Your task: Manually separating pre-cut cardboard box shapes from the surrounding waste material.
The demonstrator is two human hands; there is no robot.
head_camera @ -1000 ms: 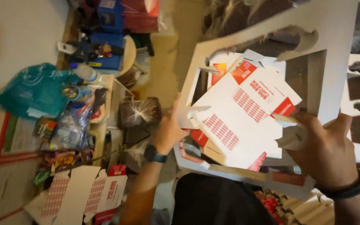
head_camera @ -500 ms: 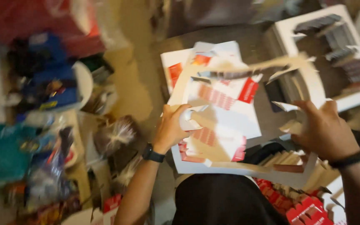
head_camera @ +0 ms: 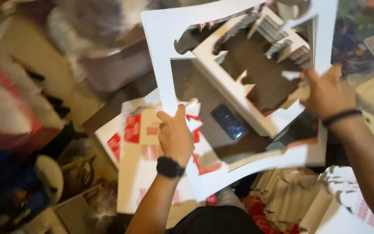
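Across the middle and upper right of the frame, a large white die-cut cardboard sheet [head_camera: 165,56] with ragged cut-out openings is held up flat by both hands. Left hand [head_camera: 176,136], a black watch on its wrist, has its fingers clamped on the sheet's left strip, thumb on top. Right hand [head_camera: 325,93], wearing a dark wristband, grips the right edge with fingers closed on the card. Through the openings show a second white punched sheet [head_camera: 234,93] and a dark glossy phone [head_camera: 228,121]. Lower left lie flat red-and-white printed carton blanks [head_camera: 135,143]; lower right, a stack of brown corrugated pieces [head_camera: 288,195].
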